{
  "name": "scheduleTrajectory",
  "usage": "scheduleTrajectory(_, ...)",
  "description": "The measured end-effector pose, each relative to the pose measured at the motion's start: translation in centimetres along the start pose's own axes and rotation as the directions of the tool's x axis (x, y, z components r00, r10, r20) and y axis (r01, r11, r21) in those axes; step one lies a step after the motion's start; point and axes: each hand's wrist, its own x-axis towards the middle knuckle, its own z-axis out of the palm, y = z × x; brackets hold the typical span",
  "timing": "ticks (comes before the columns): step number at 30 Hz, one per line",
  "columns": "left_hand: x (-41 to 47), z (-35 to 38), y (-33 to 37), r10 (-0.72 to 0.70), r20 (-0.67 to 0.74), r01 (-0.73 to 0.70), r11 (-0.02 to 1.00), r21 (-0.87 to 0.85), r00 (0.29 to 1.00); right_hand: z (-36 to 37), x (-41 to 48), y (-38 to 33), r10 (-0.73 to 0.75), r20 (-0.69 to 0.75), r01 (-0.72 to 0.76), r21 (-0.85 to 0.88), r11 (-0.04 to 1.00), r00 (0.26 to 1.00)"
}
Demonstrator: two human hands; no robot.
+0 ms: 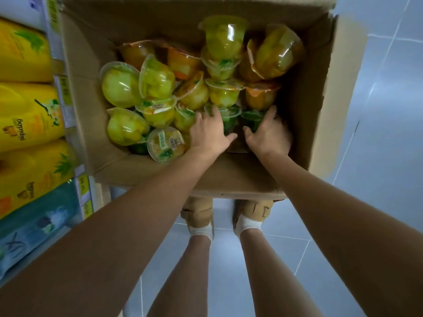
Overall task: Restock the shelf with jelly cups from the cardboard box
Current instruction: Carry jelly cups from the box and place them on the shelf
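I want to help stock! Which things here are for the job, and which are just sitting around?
For the job: cardboard box, jelly cups, left hand, right hand.
Just there: yellow bottles, price tags, shoes.

The scene is lit softly and evenly from overhead, and a cool bluish cast is laid on the pale floor tiles [377,110], where a faint streak of glare is seen. Shadows are kept soft; deep shade is held inside the cardboard box [297,99], darkest along its right wall and beneath the right hand [269,133]. Small white glints are caught on the clear plastic of the jelly cups [158,78]. The middle is rendered fairly sharp, while the left hand [209,131] is slightly smeared and the yellow bottles [25,110] at the left edge are softened. Straight lines are bowed by the wide lens, and the forearms [114,225] are stretched towards the lower corners
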Motion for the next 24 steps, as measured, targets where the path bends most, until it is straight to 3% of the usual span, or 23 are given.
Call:
scheduleTrajectory(4, 1.7, 1.0, 0.0, -0.121, -0.089, 0.100, 0.971, -0.215, 0.989, 1.1, 1.0, -0.2, 0.095, -0.026, -0.087, 0.228, 0.970, 0.995)
scheduleTrajectory(7, 2.1, 1.1, -0.1, -0.166, -0.114, 0.129, 0.952, -0.278, 0.979, 1.3, 1.1, 0.0, 0.093, -0.028, -0.079, 0.322, 0.944, 0.995)
scheduleTrajectory(14, -1.5, -1.6, 0.0, -0.167, -0.050, 0.141, 0.932, -0.334, 0.985, -1.9, -2.0, 0.2, 0.037, 0.012, -0.039, 0.280, 0.959, 0.999)
scheduleTrajectory(18, -6.0, -5.5, -0.3, -0.164, -0.035, 0.142, 0.928, -0.344, 0.986, -6.6, -5.6, -0.2, -0.042, 0.033, 0.034, 0.210, 0.977, 0.999)
scheduleTrajectory(24, -14.0, -14.2, -0.6, -0.163, -0.073, 0.130, 0.934, -0.333, 0.984, -15.8, -12.9, -1.9, -0.106, 0.045, 0.091, 0.245, 0.965, 0.993)
